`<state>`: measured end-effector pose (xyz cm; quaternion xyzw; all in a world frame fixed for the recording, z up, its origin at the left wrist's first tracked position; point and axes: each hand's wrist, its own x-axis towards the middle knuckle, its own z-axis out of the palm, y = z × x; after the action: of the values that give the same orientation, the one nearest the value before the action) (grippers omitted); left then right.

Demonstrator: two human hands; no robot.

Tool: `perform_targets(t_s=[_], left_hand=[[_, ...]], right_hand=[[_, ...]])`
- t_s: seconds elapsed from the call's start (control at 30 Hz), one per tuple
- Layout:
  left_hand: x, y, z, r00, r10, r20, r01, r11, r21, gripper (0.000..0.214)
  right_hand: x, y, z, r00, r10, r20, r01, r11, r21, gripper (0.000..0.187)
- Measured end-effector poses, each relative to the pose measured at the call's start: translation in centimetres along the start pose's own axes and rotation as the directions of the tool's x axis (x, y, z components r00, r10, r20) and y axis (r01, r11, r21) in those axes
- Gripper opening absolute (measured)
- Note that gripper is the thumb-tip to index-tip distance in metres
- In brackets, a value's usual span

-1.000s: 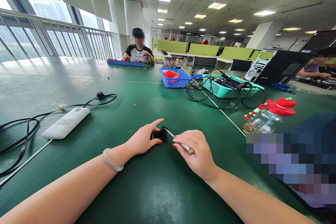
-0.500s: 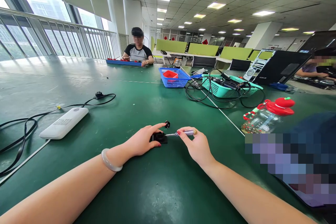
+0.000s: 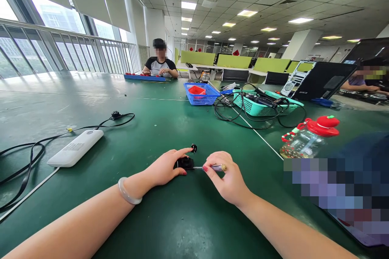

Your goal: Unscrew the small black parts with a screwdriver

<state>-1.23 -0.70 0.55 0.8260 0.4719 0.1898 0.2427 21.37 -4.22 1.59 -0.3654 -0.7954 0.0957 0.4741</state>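
Note:
My left hand (image 3: 165, 166) is closed around the left side of a small black block-like part (image 3: 186, 163) on the green table, thumb at the front. Its index finger reaches to a small round black piece (image 3: 194, 148) just behind the part. In my right hand (image 3: 225, 176) is a screwdriver (image 3: 218, 167) with a clear purplish handle, gripped between thumb and fingers. The screwdriver lies almost level, its metal shaft pointing left, and its tip meets the right side of the black part. Exactly where the tip rests is too small to tell.
A white power strip (image 3: 75, 148) with black cables lies at left. Farther back are a blue basket (image 3: 201, 99), a teal basket (image 3: 258, 109) with cables, and a red-lidded bottle (image 3: 304, 141) at right. A person (image 3: 160, 64) sits at the far edge by a blue tray (image 3: 144, 77).
My right hand has shifted the screwdriver slightly lower, its tip moving from the part's top to its right side. The left hand keeps its hold. The whole view has tilted a little.

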Motion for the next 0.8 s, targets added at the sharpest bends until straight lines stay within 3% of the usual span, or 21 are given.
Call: perform_targets(t_s=[0.23,0.37,0.53,0.67,0.8], left_hand=[[-0.3,0.1,0.2,0.998,0.070,0.001,-0.070,0.997,0.036,0.064],[-0.3,0.0,0.3,0.996,0.087,0.020,-0.088,0.995,0.047,0.061],[-0.2,-0.2,0.4,0.996,0.079,0.027,-0.081,0.995,0.057,0.061],[-0.2,-0.3,0.4,0.996,0.087,0.018,-0.087,0.995,0.040,0.063],[-0.3,-0.1,0.4,0.995,0.095,0.019,-0.096,0.994,0.048,0.059]], right_hand=[[-0.3,-1.1,0.1,0.981,-0.181,0.070,0.181,0.984,0.005,0.011],[-0.4,-1.3,0.8,0.985,-0.160,0.071,0.161,0.987,-0.002,0.011],[-0.2,-0.7,0.4,1.000,-0.013,0.022,0.012,0.999,0.036,0.011],[0.0,-0.6,-0.5,0.991,-0.115,-0.065,0.118,0.992,0.053,0.010],[-0.1,-0.6,-0.6,0.983,-0.168,-0.069,0.165,0.986,-0.037,0.009]])
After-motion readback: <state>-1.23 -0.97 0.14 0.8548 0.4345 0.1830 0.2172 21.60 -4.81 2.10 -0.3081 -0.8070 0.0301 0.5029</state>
